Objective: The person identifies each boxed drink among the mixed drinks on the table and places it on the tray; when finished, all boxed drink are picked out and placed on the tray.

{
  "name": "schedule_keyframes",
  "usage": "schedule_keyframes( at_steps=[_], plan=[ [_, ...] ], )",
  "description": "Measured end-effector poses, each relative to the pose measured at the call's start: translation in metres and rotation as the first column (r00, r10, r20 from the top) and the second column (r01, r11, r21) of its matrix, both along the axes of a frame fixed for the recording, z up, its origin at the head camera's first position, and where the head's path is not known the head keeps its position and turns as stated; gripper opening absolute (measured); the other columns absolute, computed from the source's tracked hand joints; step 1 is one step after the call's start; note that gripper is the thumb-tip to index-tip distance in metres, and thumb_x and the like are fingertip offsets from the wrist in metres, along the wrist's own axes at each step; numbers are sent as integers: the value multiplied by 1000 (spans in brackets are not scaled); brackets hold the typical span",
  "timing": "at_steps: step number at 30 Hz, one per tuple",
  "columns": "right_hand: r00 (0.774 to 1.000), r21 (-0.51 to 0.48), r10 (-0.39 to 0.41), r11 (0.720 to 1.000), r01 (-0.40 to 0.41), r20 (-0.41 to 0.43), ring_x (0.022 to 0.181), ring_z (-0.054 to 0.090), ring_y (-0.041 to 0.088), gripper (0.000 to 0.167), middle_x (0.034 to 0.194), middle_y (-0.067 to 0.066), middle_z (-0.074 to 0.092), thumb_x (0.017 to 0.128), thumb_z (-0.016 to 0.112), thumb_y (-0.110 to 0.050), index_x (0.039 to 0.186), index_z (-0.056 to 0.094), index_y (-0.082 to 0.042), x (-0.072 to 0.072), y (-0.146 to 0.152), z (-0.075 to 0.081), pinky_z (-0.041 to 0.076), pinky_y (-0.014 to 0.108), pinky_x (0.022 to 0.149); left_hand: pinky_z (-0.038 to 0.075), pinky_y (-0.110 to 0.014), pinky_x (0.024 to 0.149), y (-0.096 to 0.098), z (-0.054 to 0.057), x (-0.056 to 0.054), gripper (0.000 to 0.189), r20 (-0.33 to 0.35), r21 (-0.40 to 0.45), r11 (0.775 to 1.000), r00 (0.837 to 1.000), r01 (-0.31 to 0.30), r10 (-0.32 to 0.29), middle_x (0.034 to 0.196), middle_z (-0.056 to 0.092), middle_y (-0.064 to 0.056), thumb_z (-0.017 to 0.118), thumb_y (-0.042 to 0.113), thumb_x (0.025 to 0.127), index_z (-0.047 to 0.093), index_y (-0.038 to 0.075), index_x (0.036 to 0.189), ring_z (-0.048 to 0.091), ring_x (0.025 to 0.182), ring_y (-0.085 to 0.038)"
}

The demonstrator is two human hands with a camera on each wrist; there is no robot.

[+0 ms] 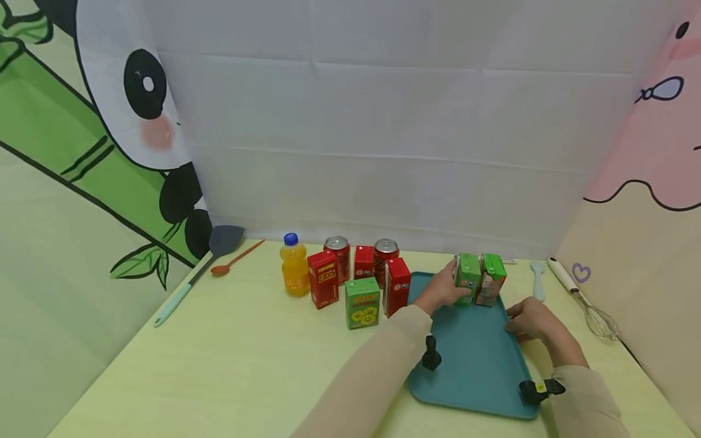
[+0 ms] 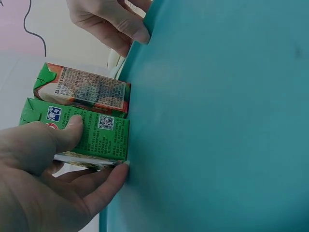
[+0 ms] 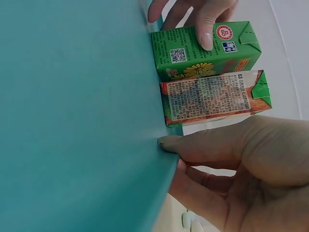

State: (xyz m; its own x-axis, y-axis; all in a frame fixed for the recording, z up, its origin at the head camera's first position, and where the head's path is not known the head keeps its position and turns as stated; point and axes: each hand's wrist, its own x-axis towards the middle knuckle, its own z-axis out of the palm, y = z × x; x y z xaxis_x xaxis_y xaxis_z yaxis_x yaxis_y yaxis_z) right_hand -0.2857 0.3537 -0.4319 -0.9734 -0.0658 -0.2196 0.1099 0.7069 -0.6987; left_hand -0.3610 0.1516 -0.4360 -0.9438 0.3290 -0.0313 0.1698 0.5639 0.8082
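Observation:
My left hand (image 1: 442,288) grips a green drink carton (image 2: 91,128) with a flower print, its thumb on the printed side. That carton stands at the far end of a teal tray (image 1: 471,359). Right beside it on the tray is a second carton (image 3: 212,98), green and orange-brown with a panel of small print. With thumb above and fingers below, my right hand (image 1: 533,319) pinches the tray's right rim. In the right wrist view the right thumb (image 3: 169,144) lies on the rim, close to the second carton.
Left of the tray stand red cartons (image 1: 323,280), another green carton (image 1: 362,304), two red cans (image 1: 337,258) and an orange juice bottle (image 1: 296,267). A spatula (image 1: 188,286) and red spoon (image 1: 232,261) lie far left. A whisk (image 1: 597,316) and pale blue utensil (image 1: 538,281) lie right.

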Motion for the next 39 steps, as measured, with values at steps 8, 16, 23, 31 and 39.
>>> schedule_keyframes(
  at_steps=[8, 16, 23, 31, 39],
  plan=[
    [1000, 2, 4, 1000, -4, -4, 97, 66, 46, 46, 122, 44, 54, 88, 66, 6, 124, 48, 29, 0, -1, 0, 60, 44, 71, 51, -34, 63, 1, 5, 1, 76, 25, 24, 999, 999, -32, 31, 131, 59, -8, 76, 22, 91, 33, 19, 155, 62, 96, -20],
    [1000, -3, -6, 1000, 5, -1, 95, 68, 44, 47, 122, 44, 54, 87, 66, 7, 124, 48, 29, -1, -3, -1, 60, 44, 70, 50, -33, 59, 0, 1, -4, 74, 32, 27, 999, 999, -30, 29, 128, 60, -8, 74, 23, 93, 34, 21, 155, 59, 91, -17],
    [1000, -4, -7, 1000, 7, 8, 94, 68, 43, 48, 122, 44, 54, 88, 66, 7, 125, 46, 30, 0, -1, -1, 60, 44, 70, 49, -34, 59, 1, 0, -3, 77, 47, 11, 1000, 999, -28, 27, 129, 60, -8, 75, 22, 92, 31, 21, 156, 59, 86, -18],
    [1000, -5, 2, 1000, -2, -1, 93, 69, 43, 48, 118, 43, 56, 87, 66, 7, 124, 47, 30, -2, -2, 2, 60, 45, 70, 55, -36, 55, -5, -2, 1, 104, 184, 24, 998, 982, -53, 48, 132, 57, -15, 84, 11, 82, 15, 17, 160, 64, 59, -27],
    [1000, 5, 25, 1000, -25, 9, 93, 68, 43, 48, 120, 45, 54, 88, 66, 6, 124, 46, 30, -1, 1, 0, 60, 44, 71, 56, -37, 56, -14, 16, 24, 98, 205, -61, 998, 979, 10, 3, 123, 63, -12, 76, 13, 89, 9, 13, 161, 64, 61, -28]
  ],
)
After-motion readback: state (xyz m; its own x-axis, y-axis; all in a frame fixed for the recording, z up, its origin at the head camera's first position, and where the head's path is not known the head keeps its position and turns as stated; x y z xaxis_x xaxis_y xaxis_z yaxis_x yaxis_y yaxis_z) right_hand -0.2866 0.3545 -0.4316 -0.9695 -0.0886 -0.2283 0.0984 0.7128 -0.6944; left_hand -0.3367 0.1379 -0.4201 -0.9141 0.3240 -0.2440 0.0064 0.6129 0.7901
